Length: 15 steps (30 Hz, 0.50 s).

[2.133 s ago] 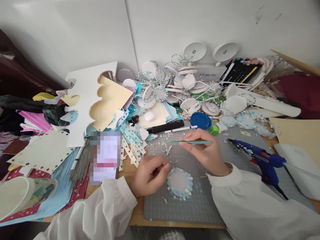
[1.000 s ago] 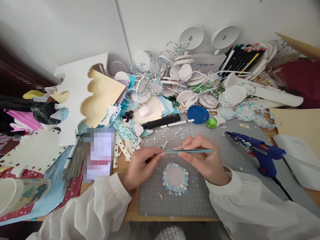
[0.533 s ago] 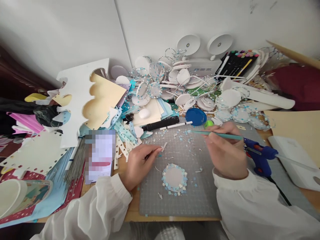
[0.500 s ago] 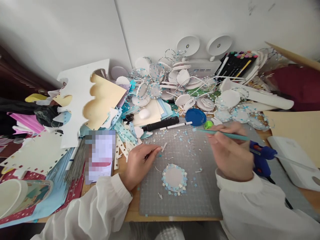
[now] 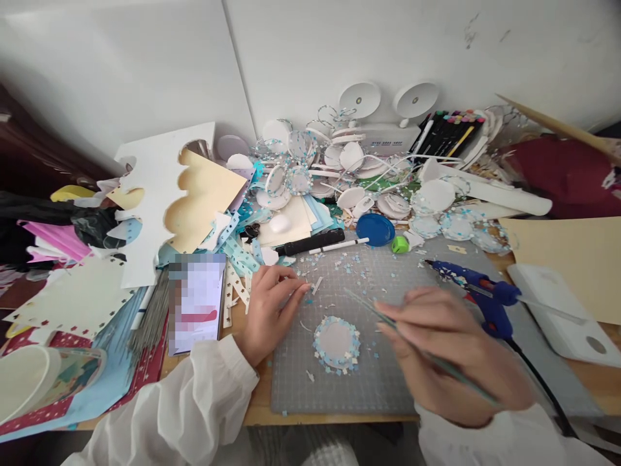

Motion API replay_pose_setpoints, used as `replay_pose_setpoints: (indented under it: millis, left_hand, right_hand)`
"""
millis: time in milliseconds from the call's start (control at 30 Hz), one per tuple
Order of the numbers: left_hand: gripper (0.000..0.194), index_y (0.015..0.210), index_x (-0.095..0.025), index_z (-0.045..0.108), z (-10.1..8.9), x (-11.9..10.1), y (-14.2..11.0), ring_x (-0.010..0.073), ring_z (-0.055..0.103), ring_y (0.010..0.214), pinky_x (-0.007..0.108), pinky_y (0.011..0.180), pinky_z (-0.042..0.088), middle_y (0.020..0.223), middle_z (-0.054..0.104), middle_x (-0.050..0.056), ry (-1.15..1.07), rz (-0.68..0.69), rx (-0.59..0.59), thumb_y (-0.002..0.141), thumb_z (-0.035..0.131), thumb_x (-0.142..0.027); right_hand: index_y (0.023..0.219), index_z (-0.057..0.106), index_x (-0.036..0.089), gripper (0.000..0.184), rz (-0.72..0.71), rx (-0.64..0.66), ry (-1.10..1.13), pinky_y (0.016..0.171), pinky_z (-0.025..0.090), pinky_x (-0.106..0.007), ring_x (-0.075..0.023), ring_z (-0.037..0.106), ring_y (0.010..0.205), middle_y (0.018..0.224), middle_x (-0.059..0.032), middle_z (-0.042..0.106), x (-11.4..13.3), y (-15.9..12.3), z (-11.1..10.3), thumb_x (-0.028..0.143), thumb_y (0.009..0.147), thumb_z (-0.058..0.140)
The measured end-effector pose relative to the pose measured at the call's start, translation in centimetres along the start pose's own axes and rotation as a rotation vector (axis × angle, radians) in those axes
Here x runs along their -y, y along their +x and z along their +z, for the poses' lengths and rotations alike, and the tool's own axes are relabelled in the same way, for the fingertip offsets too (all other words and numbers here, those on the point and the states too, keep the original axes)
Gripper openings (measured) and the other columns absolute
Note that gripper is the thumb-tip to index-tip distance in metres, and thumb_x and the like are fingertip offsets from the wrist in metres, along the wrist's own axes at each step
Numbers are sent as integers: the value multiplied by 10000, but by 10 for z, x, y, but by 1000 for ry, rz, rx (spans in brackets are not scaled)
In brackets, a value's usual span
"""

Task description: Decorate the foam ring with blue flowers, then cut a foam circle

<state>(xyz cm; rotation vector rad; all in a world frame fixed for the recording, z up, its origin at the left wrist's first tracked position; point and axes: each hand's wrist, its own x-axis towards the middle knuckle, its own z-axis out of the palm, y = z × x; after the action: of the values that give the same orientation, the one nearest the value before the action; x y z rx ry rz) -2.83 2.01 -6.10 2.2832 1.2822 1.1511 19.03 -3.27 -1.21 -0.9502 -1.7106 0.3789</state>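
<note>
My right hand is closed round slim tweezers, which slant over the grey cutting mat with their tips up and to the left. Motion smears this hand a little. To the left, my left hand rests at the mat's edge, thumb and forefinger pinched together beside a small white strip. What they hold, if anything, is too small to make out. Between the hands lies a round white disc, ringed with tiny pale blue and white paper pieces. More paper bits are scattered behind it.
A blue glue gun lies right, its cord running forward. Behind the mat are a blue lid, a green cap, a black marker and heaped decorated discs. A phone and paper cup stand left.
My right hand has come down and toward me with the tweezers, uncovering the glue gun and green cap. My left hand stays almost in place. The view has shifted slightly.
</note>
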Motion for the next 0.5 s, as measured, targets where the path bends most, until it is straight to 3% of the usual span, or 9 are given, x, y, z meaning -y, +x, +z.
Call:
replay_pose_setpoints:
  millis: [67,133,233,300,400,500]
  left_hand:
    - [179,757,-189,669,-5,-5,1,167,506,816,341,780,400,826,596,38,-117,-4,16,890,552,-217]
    - [241,749,-182,678,-8,-10,2,163,526,819,334,783,412,820,593,44,-332,-34,95,912,509,-238]
    - [283,777,-166,680,-7,-15,2,162,549,808,311,756,438,797,587,50,-669,-152,261,923,485,-309]
    - [323,693,-155,646,-3,-15,0,142,521,709,281,673,427,690,545,26,-802,-265,326,907,508,-354]
    - [413,549,-152,543,3,-12,-4,108,435,588,249,574,370,574,462,-9,-904,-442,338,882,538,-395]
    - [398,572,-151,566,6,-7,-6,108,436,588,243,582,363,573,480,-8,-942,-539,335,874,538,-409]
  right_hand:
    - [977,633,329,387,-218,123,-165,684,533,-423,-193,637,709,1001,-26,731,-3,-4,8,48,712,667]
    - [967,630,293,284,-400,162,-304,658,547,-407,-190,629,710,992,-56,733,-3,-4,15,84,776,612]
    - [862,646,252,199,-589,238,-449,624,550,-359,-182,602,694,884,-75,740,-2,1,27,92,838,530]
    - [789,654,228,218,-669,266,-525,617,544,-335,-177,580,682,823,-86,732,-2,5,37,70,844,514]
    - [748,649,229,231,-621,270,-533,628,537,-332,-170,562,679,786,-62,713,-4,7,51,48,830,533]
    - [863,642,216,219,-425,300,-372,681,530,-356,-175,573,745,856,-48,700,-4,2,45,50,833,503]
